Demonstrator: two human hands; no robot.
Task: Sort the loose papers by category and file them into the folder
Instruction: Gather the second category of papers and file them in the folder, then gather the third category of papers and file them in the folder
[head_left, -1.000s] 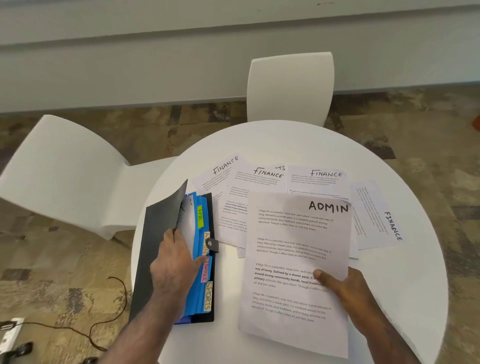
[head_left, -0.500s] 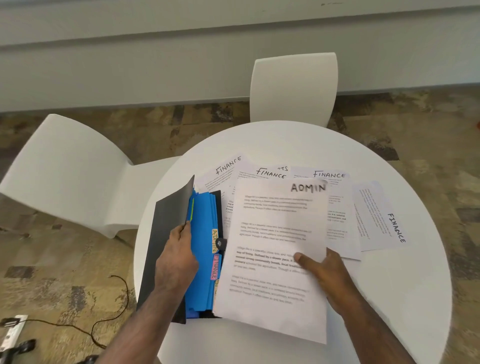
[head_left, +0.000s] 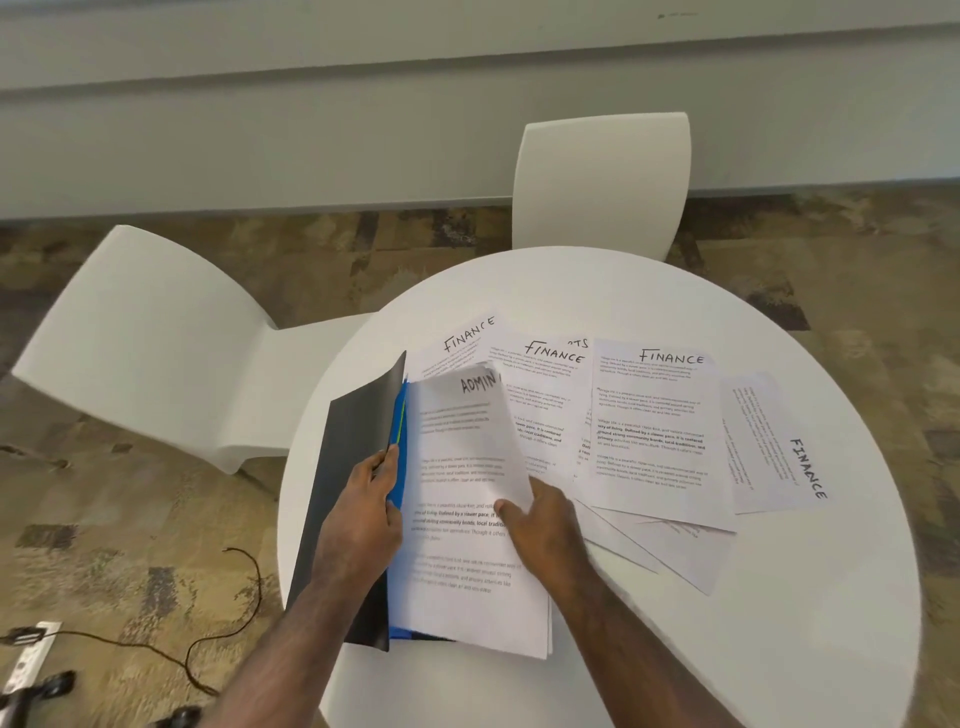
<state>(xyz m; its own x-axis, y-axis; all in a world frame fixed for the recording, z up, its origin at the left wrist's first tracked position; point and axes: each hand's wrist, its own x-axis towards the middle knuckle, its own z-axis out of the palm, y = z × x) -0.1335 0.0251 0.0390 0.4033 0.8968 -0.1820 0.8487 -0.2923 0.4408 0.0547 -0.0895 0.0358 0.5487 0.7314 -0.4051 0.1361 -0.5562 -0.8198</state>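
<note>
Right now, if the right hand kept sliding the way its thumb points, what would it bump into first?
Probably the blue dividers of the folder, held open by the left hand. The right hand is pushing the ADMIN sheet toward them; depth is unclear.

I saw thin white paper sheets (head_left: 649, 431) with black ink, lying on a smooth, matt white table (head_left: 779, 597). The folder (head_left: 353, 467) had a dull black plastic-looking cover and glossy blue dividers (head_left: 399, 441). The chairs (head_left: 150, 338) looked smooth and moulded; the carpet (head_left: 130, 519) looked rough.
</note>
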